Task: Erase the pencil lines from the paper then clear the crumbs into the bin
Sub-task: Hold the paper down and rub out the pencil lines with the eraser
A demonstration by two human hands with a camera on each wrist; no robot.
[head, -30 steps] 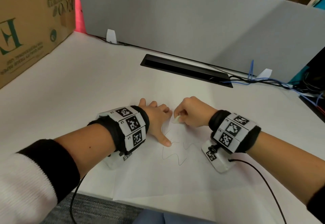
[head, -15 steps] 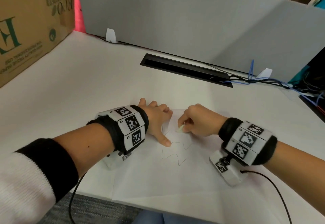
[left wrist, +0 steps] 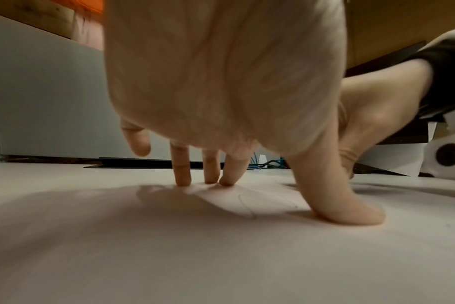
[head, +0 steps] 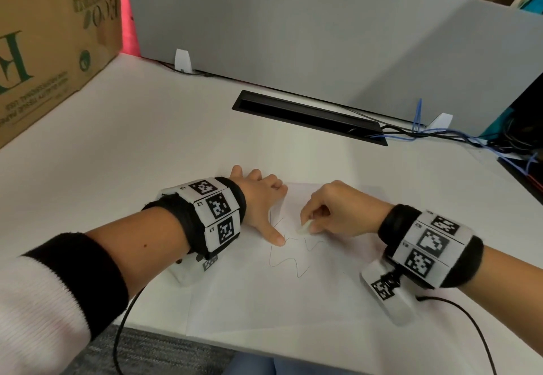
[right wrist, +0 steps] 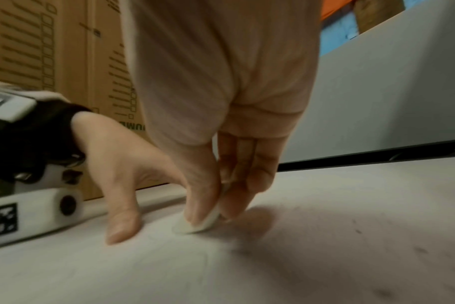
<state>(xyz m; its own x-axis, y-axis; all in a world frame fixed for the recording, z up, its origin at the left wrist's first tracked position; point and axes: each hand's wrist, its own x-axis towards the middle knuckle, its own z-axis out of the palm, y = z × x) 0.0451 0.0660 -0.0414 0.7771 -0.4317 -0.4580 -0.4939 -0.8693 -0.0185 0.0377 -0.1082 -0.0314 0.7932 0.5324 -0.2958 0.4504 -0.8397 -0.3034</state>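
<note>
Nearest the desk's front edge lies the sheet of paper (head: 264, 295), flat on the white desk (head: 147, 154), its near border reaching almost to the lip. On it a wavy pencil line (head: 293, 266) still runs between the two hands, so the erasing looks only partly done. The left hand (head: 258, 201) is spread flat, thumb and fingertips (left wrist: 182, 181) pressing the sheet down just left of the line. The right hand (head: 338, 213) pinches a small pale eraser (right wrist: 198, 224) between thumb and fingers, its lower edge touching the paper at the line's upper end. The paper looks thin and light, likely to wrinkle or slide under rubbing, so pinning it close beside the stroke seems wise. The eraser seems soft and slightly grippy, best held low near its working edge. A few dark specks in the right wrist view may be crumbs, though I cannot be sure. Farther back sit a black cable slot (head: 308, 116), a cardboard box (head: 44, 51) at the left and a grey partition (head: 293, 36). No bin is in view.
</note>
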